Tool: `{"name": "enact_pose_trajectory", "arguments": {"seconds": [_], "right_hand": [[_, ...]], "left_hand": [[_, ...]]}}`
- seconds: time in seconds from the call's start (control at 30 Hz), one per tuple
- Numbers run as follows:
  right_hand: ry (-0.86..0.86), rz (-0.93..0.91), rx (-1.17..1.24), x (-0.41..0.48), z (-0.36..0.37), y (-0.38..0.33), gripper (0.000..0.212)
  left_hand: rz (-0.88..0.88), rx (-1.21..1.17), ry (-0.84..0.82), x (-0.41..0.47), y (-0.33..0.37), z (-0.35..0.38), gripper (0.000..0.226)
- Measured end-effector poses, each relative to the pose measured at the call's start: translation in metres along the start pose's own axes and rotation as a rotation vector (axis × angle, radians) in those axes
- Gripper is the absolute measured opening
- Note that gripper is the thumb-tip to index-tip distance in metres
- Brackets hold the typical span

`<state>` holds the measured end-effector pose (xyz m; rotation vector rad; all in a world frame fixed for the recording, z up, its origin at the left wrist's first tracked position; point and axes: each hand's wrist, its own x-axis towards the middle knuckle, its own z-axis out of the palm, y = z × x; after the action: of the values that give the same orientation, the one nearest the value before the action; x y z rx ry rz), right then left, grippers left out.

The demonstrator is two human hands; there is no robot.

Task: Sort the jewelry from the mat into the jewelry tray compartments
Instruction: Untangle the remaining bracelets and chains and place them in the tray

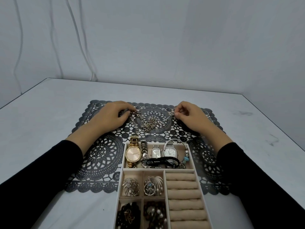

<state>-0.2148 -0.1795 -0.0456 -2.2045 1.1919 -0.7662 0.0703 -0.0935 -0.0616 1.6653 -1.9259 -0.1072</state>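
Note:
A silver chain-link necklace [148, 124] lies bunched on the dark lace mat [102, 152], its two ends lifted. My left hand [109, 117] pinches the left end near the clasp. My right hand [191, 116] pinches the right end, which has a small dark bead. The beige jewelry tray [179, 170] sits near me on the mat. Its far compartment holds a gold watch [133, 153], silver watches [156, 152] and bracelets. Four small compartments hold brooches [130, 187] and beaded pieces. Ring rolls [183, 195] fill the right side.
The mat lies on a pale grey table [49, 109] against a grey wall. The table's far edge runs behind the mat, and its right edge slants down to the right. Thin cables hang on the wall at the left.

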Motion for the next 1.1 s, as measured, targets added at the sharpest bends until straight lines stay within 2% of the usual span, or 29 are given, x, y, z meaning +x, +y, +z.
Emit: {"name": "enact_pose_trajectory", "arguments": {"seconds": [0.17, 0.33, 0.43, 0.7, 0.9, 1.1], "right_hand": [[0.078, 0.059, 0.067, -0.001, -0.002, 0.005, 0.008], [0.031, 0.039, 0.055, -0.002, -0.002, 0.002, 0.018], [0.010, 0.041, 0.031, -0.004, -0.002, 0.000, 0.017], [0.005, 0.050, -0.050, -0.003, -0.001, 0.001, 0.008], [0.050, 0.071, 0.047, -0.002, -0.003, 0.001, 0.006], [0.082, 0.092, 0.284, -0.006, -0.004, -0.006, 0.008]], "left_hand": [[-0.003, 0.021, 0.023, 0.001, -0.002, 0.002, 0.026], [0.092, -0.001, -0.037, 0.000, 0.008, 0.004, 0.027], [0.141, -0.009, -0.088, -0.001, 0.013, 0.005, 0.027], [0.055, -0.026, -0.025, 0.000, 0.007, 0.002, 0.021], [0.030, -0.021, 0.016, -0.002, 0.010, 0.002, 0.020], [0.033, 0.004, 0.009, -0.004, 0.013, 0.002, 0.024]]}}
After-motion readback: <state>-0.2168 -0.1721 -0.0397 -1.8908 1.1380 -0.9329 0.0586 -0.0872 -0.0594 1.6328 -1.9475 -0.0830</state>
